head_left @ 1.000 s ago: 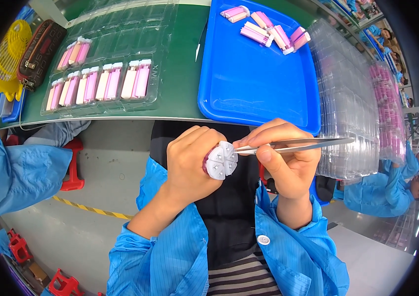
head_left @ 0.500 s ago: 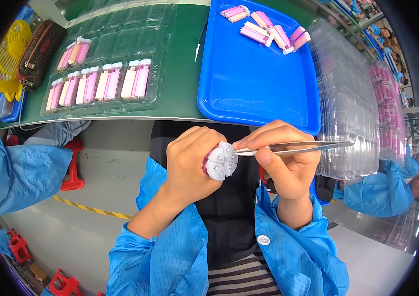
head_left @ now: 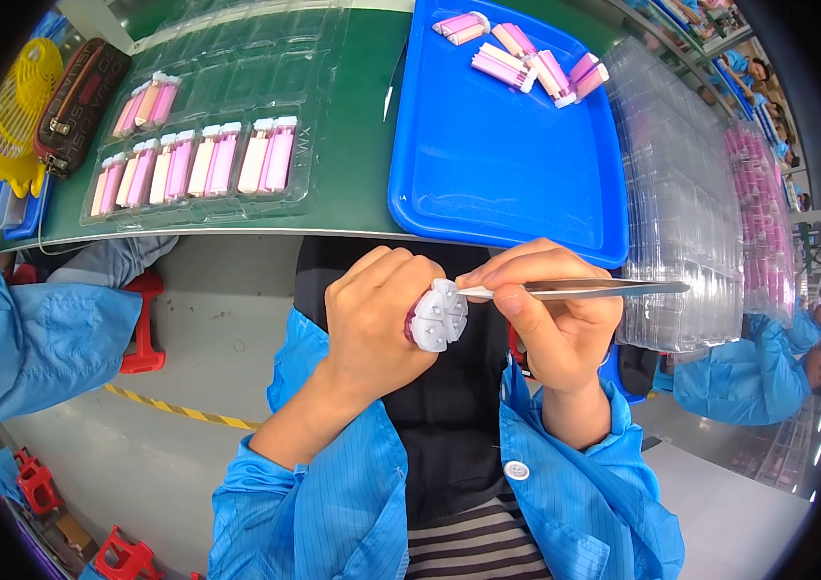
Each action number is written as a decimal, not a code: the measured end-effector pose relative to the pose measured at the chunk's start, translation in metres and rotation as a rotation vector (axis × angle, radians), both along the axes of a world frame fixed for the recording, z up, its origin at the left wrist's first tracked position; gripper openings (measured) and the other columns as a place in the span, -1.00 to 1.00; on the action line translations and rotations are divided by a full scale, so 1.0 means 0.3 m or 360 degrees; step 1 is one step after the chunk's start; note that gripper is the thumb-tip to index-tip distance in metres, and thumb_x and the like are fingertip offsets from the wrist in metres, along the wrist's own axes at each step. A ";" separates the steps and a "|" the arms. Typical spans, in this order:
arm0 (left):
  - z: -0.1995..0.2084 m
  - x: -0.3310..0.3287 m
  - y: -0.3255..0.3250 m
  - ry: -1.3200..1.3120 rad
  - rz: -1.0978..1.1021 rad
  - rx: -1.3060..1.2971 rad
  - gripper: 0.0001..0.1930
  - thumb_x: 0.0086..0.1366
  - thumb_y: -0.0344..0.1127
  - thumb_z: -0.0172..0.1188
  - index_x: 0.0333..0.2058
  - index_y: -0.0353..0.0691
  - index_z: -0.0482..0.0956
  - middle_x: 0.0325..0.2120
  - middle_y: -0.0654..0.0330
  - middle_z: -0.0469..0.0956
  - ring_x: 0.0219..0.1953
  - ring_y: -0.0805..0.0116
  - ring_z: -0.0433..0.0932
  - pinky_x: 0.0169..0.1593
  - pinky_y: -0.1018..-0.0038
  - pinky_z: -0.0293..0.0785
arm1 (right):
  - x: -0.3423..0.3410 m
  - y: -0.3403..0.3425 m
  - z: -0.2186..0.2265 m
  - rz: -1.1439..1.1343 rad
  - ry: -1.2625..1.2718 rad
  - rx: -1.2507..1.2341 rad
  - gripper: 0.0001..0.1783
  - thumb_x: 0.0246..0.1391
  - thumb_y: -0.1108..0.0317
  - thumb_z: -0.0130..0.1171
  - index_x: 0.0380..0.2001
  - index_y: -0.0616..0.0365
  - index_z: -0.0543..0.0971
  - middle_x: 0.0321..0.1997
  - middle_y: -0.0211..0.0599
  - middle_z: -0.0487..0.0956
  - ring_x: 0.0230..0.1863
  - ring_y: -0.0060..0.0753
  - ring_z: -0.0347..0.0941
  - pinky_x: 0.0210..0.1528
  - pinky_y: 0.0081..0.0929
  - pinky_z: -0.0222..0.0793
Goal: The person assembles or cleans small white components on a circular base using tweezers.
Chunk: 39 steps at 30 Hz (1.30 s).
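Observation:
My left hand (head_left: 378,317) is closed around a bundle of pink tubes whose white segmented end (head_left: 438,316) points toward me. Small shiny pins show in the middle of the white segments; the rest of the bundle is hidden in my fist. My right hand (head_left: 557,314) pinches a pair of metal tweezers (head_left: 613,287) between thumb and fingers. Their tips are at the right upper edge of the white end, nearly pressed together. Whether they grip anything small there, I cannot make out. Both hands are in front of the table edge, above my lap.
A blue tray (head_left: 502,184) holds several pink-and-cream tube pieces (head_left: 550,77) at its far end. On the green table (head_left: 357,145) lies a clear blister tray (head_left: 309,184) with several similar pieces. Stacked clear trays (head_left: 676,213) stand at right. A yellow fan (head_left: 19,116) and dark pouch (head_left: 82,101) are far left.
The tweezer arms have closed closer together, and their tips have shifted slightly up along the white end. My left hand has turned the bundle a little.

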<state>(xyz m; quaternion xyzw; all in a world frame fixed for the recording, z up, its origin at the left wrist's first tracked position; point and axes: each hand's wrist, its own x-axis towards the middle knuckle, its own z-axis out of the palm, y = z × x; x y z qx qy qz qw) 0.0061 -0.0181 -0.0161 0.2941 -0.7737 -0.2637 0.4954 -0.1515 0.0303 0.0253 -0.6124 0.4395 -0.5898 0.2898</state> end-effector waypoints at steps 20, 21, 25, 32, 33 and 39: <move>-0.001 -0.007 -0.006 0.0137 0.0048 -0.0036 -0.80 -0.18 -0.57 0.31 -0.54 -0.27 0.48 -0.62 0.13 0.44 -0.60 0.14 0.44 -0.51 0.39 0.31 | 0.005 0.010 -0.024 0.0071 -0.0115 -0.0028 -0.83 0.22 0.48 0.05 -0.28 0.45 0.48 -0.33 0.09 0.57 -0.29 -0.11 0.61 -0.20 -0.23 0.62; -0.001 -0.008 -0.007 0.0147 0.0052 -0.0051 -0.80 -0.18 -0.57 0.32 -0.54 -0.27 0.48 -0.63 0.13 0.44 -0.60 0.15 0.44 -0.51 0.40 0.31 | 0.006 0.008 -0.025 0.0074 -0.0115 -0.0028 -0.83 0.22 0.48 0.05 -0.28 0.45 0.48 -0.33 0.09 0.57 -0.29 -0.11 0.61 -0.20 -0.23 0.62; -0.002 -0.007 -0.006 0.0137 0.0074 -0.0080 -0.80 -0.17 -0.57 0.33 -0.54 -0.27 0.48 -0.64 0.14 0.43 -0.60 0.16 0.44 -0.51 0.41 0.30 | 0.021 0.012 -0.027 0.0039 -0.0191 -0.0029 -0.89 0.15 0.55 0.13 -0.31 0.43 0.53 -0.32 0.04 0.60 -0.28 -0.20 0.60 -0.21 -0.36 0.57; -0.004 -0.004 -0.007 0.0131 0.0087 -0.0073 -0.81 -0.17 -0.58 0.31 -0.55 -0.28 0.47 -0.64 0.13 0.42 -0.61 0.17 0.43 -0.52 0.41 0.29 | 0.014 0.010 -0.028 0.0087 -0.0137 -0.0074 -0.90 0.18 0.57 0.07 -0.34 0.46 0.51 -0.35 0.08 0.58 -0.29 -0.07 0.62 -0.17 -0.16 0.61; -0.003 -0.003 -0.007 0.0127 0.0093 -0.0071 -0.81 -0.17 -0.58 0.31 -0.55 -0.28 0.47 -0.64 0.13 0.42 -0.61 0.16 0.43 -0.52 0.41 0.29 | 0.014 0.010 -0.027 0.0086 -0.0138 -0.0073 -0.90 0.18 0.57 0.07 -0.34 0.46 0.51 -0.35 0.08 0.58 -0.29 -0.07 0.62 -0.17 -0.16 0.61; 0.000 -0.009 -0.005 0.0102 0.0133 -0.0102 -0.80 -0.17 -0.51 0.36 -0.56 -0.25 0.48 -0.64 0.17 0.44 -0.61 0.18 0.41 -0.53 0.38 0.30 | 0.021 0.010 -0.016 0.0009 -0.0124 -0.0059 -0.94 0.02 0.65 0.24 -0.38 0.39 0.60 -0.36 -0.02 0.64 -0.31 -0.28 0.62 -0.28 -0.49 0.55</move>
